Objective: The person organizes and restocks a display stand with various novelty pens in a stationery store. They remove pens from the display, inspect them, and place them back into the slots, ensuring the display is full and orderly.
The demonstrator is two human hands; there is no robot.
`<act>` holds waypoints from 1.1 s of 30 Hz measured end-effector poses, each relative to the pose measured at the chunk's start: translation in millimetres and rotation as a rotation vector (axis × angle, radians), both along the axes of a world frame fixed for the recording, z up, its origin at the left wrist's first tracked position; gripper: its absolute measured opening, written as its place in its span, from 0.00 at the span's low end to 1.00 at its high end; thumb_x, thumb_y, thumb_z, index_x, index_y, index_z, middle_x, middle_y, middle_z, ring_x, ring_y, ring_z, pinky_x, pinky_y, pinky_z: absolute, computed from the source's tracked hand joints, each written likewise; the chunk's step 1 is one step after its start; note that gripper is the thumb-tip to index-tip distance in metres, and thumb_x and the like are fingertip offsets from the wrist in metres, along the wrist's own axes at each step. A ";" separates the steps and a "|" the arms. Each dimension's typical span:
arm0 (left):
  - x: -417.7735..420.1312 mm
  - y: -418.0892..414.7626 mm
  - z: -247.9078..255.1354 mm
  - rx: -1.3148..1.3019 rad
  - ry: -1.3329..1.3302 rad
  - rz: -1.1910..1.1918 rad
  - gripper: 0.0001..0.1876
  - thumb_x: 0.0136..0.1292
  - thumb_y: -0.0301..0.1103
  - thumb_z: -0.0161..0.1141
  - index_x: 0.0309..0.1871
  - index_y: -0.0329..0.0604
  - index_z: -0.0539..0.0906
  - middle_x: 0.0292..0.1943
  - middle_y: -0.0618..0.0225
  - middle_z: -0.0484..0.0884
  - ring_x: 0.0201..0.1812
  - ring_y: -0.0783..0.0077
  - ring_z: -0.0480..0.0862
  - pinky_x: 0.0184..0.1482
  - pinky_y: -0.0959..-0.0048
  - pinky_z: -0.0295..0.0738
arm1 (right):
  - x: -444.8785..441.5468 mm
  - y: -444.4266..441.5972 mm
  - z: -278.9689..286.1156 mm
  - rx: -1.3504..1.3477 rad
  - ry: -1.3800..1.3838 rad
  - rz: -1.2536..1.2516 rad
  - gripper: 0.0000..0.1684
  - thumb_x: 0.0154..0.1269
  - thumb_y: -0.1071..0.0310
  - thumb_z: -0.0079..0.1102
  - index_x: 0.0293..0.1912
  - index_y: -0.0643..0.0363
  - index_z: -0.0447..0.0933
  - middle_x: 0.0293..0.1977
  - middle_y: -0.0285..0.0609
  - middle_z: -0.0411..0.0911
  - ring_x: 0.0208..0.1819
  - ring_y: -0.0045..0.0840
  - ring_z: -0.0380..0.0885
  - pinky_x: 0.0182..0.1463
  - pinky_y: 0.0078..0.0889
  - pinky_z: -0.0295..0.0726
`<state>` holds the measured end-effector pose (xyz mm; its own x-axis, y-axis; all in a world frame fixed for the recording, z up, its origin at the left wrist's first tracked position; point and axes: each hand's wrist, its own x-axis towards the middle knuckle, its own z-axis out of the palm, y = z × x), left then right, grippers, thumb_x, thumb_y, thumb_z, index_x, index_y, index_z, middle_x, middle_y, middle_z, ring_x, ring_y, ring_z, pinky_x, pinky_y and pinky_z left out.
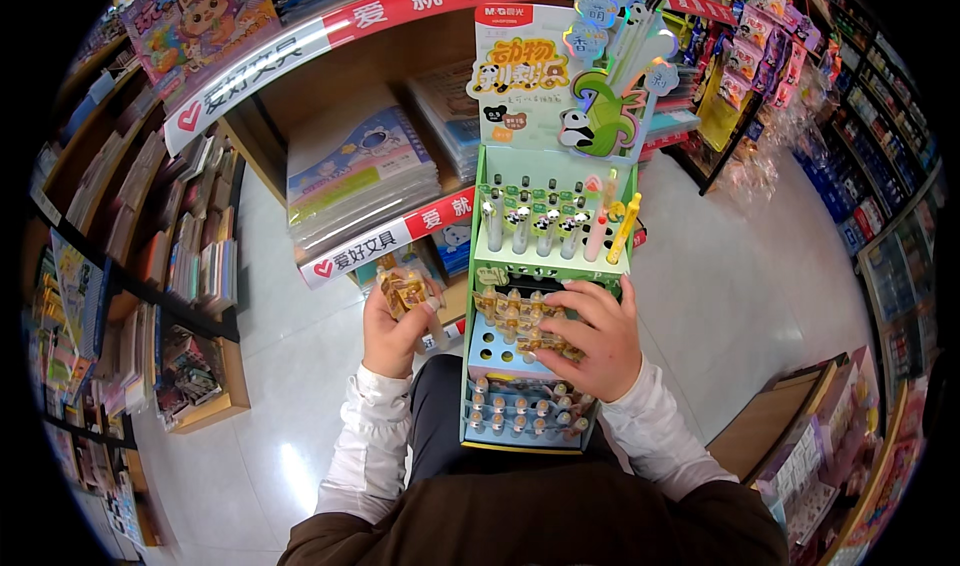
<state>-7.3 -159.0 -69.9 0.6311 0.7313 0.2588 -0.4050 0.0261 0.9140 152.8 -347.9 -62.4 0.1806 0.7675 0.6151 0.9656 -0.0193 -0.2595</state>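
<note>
A green tiered cardboard pen display (480, 266) rests on the person's lap, its tall illustrated header card (525, 71) upright at the back. Its top tier carries gray panda pens (520, 232), a pink pen (597, 237) and a yellow pen (625, 228). My left hand (397, 333), left of the display, grips several pens with brown tags (405, 292). My right hand (600, 337) lies over the middle tier, fingers spread at the brown-tagged pens (513, 315) there; whether it holds one is unclear. Several holes show in that tier. The lowest tier holds pens with orange tops (498, 420).
Shelves with stacked notebooks (367, 168) stand ahead, edged by a red and white strip (450, 0). Bookshelves (142, 266) line the left. Hanging snack packets (757, 48) are at the upper right, and a wooden display stand (772, 416) is at the lower right.
</note>
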 end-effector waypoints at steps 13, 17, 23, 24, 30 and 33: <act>30.6 7.0 -32.1 0.356 0.422 -0.091 0.15 0.50 0.26 0.71 0.41 0.35 0.81 0.37 0.68 0.83 0.36 0.80 0.79 0.40 0.78 0.75 | -3.3 5.6 17.9 -0.074 0.091 0.010 0.14 0.41 0.63 0.72 0.31 0.49 0.79 0.46 0.31 0.76 0.49 0.30 0.75 0.63 0.54 0.58; 31.3 6.7 -24.4 0.527 0.572 -0.042 0.16 0.47 0.29 0.73 0.39 0.34 0.81 0.33 0.68 0.84 0.33 0.79 0.79 0.38 0.77 0.76 | -4.8 8.3 18.0 -0.093 0.111 0.008 0.14 0.40 0.62 0.73 0.30 0.49 0.78 0.47 0.32 0.76 0.50 0.30 0.74 0.63 0.56 0.58; 31.9 6.2 -17.0 0.497 0.545 0.011 0.15 0.46 0.31 0.72 0.36 0.36 0.80 0.30 0.67 0.83 0.32 0.77 0.80 0.36 0.76 0.75 | -6.9 10.4 17.3 -0.113 0.118 -0.003 0.17 0.37 0.62 0.75 0.29 0.49 0.77 0.49 0.33 0.75 0.51 0.31 0.73 0.64 0.56 0.56; 31.0 5.9 -13.7 0.428 0.504 0.015 0.15 0.46 0.31 0.72 0.36 0.37 0.80 0.29 0.66 0.82 0.31 0.77 0.80 0.35 0.75 0.75 | -6.7 10.4 16.4 -0.114 0.121 -0.001 0.17 0.37 0.62 0.75 0.29 0.50 0.77 0.49 0.33 0.75 0.51 0.31 0.73 0.64 0.56 0.56; 16.5 11.4 13.7 0.326 0.252 0.018 0.16 0.47 0.26 0.68 0.40 0.37 0.77 0.35 0.69 0.80 0.36 0.79 0.79 0.41 0.78 0.75 | -6.4 10.9 16.9 -0.123 0.120 -0.005 0.17 0.37 0.63 0.74 0.29 0.50 0.76 0.49 0.33 0.75 0.51 0.30 0.74 0.63 0.56 0.56; 8.7 13.1 19.3 0.315 0.274 -0.027 0.15 0.47 0.26 0.65 0.40 0.38 0.76 0.34 0.70 0.78 0.35 0.80 0.78 0.40 0.79 0.75 | -5.5 11.9 16.6 -0.125 0.154 0.005 0.17 0.38 0.64 0.74 0.30 0.50 0.76 0.48 0.33 0.75 0.49 0.29 0.74 0.61 0.57 0.60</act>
